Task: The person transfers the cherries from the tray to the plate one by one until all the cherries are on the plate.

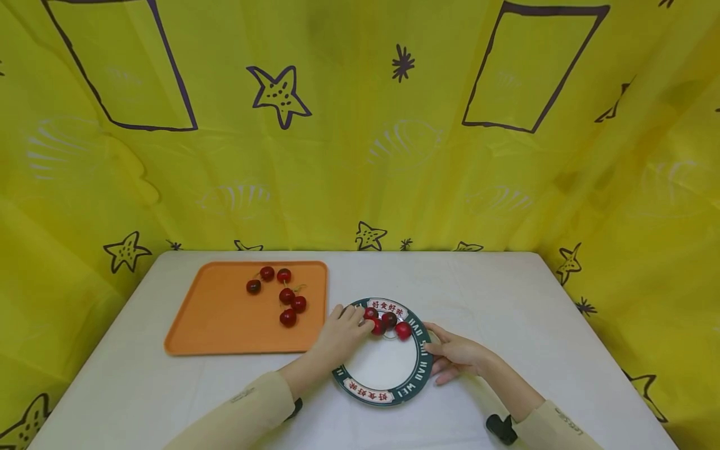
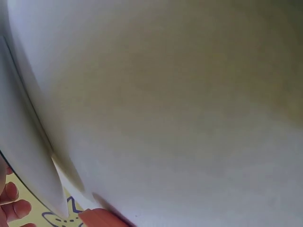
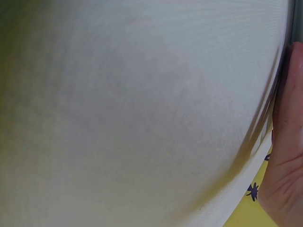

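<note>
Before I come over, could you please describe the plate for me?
On the white table, look right of the orange tray. There, the right hand holds the plate by its edge. Unlike the plain rectangular tray, it is round, white-centred and ringed with lettered dark green.

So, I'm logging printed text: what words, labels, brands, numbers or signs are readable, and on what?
"好食好味": red, on top of the round white plate with dark green rim.
"HAO SHI HAO WEI": white, right side of that rim.
Rim's lower edge: red characters, apparently the same.
Rim's left: letters partly covered by the left hand.
Beige left sleeve, beige right sleeve: lettering too blurred to read.
</note>
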`<state>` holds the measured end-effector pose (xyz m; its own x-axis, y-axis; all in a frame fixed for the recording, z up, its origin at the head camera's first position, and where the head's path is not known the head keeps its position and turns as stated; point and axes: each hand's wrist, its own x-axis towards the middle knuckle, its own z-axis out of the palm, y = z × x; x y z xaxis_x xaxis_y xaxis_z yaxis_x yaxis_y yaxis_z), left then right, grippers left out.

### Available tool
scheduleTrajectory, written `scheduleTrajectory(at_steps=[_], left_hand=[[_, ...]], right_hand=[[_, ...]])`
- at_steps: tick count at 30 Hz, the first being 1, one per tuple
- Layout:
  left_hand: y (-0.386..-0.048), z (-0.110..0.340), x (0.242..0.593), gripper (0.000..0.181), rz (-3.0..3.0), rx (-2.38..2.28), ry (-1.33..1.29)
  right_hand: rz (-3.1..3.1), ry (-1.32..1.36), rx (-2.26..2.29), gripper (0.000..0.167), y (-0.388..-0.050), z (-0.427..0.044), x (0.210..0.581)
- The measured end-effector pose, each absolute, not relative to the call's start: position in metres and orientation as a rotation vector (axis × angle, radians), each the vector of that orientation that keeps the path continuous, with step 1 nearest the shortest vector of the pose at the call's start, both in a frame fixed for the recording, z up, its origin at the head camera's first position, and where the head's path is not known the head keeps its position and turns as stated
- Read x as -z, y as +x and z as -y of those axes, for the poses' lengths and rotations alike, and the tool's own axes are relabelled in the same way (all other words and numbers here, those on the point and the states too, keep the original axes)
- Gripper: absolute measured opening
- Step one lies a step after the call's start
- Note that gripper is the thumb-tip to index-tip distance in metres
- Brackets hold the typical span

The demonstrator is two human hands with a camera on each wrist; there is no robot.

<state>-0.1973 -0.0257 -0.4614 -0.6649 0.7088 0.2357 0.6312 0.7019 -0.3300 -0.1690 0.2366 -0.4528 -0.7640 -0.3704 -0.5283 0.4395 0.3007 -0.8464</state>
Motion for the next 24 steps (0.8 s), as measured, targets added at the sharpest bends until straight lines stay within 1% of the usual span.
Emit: scheduleTrajectory(at_steps=[24], left_hand=[[-0.1936, 0.0216, 0.4652, 0.027, 2.640, -0.444, -1.055]], right_hand=[[-1.901, 0.048, 1.538, 0.060, -0.1679, -0.2358, 0.4515]])
